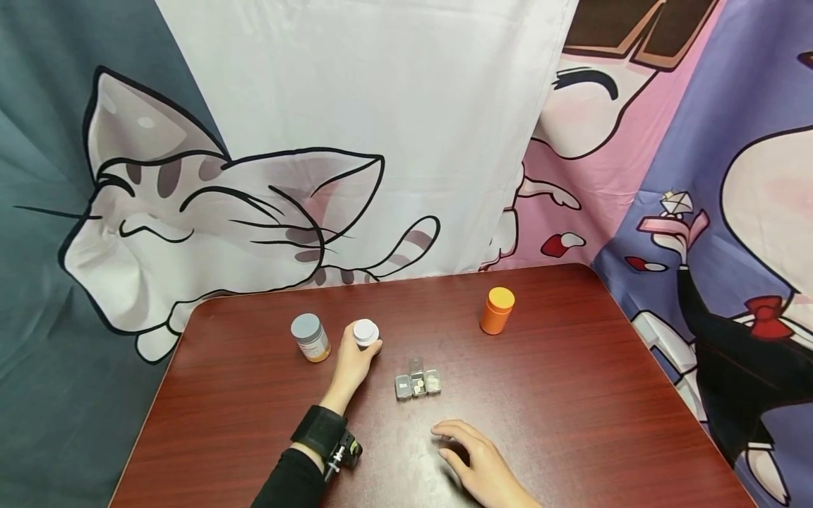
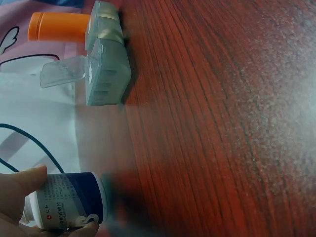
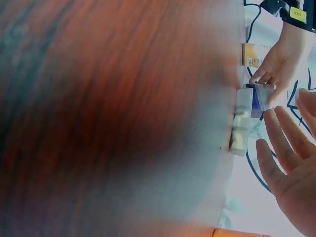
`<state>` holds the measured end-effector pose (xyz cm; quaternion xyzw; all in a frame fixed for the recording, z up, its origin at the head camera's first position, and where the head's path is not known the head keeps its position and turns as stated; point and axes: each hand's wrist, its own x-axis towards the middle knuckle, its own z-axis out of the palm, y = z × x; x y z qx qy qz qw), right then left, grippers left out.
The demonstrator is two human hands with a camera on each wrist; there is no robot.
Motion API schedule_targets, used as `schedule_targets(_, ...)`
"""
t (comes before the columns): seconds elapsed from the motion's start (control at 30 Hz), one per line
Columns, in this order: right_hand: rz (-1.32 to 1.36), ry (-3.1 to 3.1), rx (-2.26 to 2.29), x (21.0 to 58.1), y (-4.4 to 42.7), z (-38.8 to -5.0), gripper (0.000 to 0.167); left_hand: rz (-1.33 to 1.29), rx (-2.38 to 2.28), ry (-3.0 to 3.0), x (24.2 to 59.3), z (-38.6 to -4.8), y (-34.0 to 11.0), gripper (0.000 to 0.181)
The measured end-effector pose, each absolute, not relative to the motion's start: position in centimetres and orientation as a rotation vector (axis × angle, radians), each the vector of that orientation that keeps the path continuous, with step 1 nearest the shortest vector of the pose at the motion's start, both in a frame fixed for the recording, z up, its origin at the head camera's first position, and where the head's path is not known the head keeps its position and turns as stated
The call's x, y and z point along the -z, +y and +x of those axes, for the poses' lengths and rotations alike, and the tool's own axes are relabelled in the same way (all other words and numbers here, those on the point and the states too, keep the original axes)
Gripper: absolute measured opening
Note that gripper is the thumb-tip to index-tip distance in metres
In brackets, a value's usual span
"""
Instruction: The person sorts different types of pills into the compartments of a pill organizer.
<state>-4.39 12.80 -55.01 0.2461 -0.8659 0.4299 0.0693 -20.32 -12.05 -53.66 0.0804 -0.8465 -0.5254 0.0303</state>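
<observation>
My left hand [image 1: 353, 358] grips a small white pill bottle [image 1: 365, 333] with a white cap. In the left wrist view the bottle [image 2: 69, 201] shows a printed label and a dark blue band by its base, with thumb and fingers around it. Nearer the table's front, my right hand [image 1: 478, 462] hovers with loosely bent fingers and holds nothing. Between and beyond the hands sits a clear pill organizer [image 1: 418, 383] with three compartments. Its middle lid stands up, and pale tablets show inside. The right wrist view shows my right hand [image 3: 296, 177] with fingers spread.
A grey-capped bottle [image 1: 310, 337] stands left of my left hand. Toward the back right is an orange bottle [image 1: 495, 310] with a yellow-orange cap. The brown wooden table [image 1: 571, 395] ends at a printed cartoon curtain [image 1: 381, 106].
</observation>
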Motion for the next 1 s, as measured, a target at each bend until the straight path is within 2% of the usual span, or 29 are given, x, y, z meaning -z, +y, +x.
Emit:
schedule_targets(0.57,0.744,-2.619,-1.305,55.0,12.7,-4.4,0.033,0.224,1.544,-2.631,54.8,-21.0,-12.1,0.066)
schedule_targets(1.0,0.755,-2.623,-1.314,55.1,12.7,-4.4,0.03,0.242,1.51,-2.709,54.5,-19.9,-12.6,0.065)
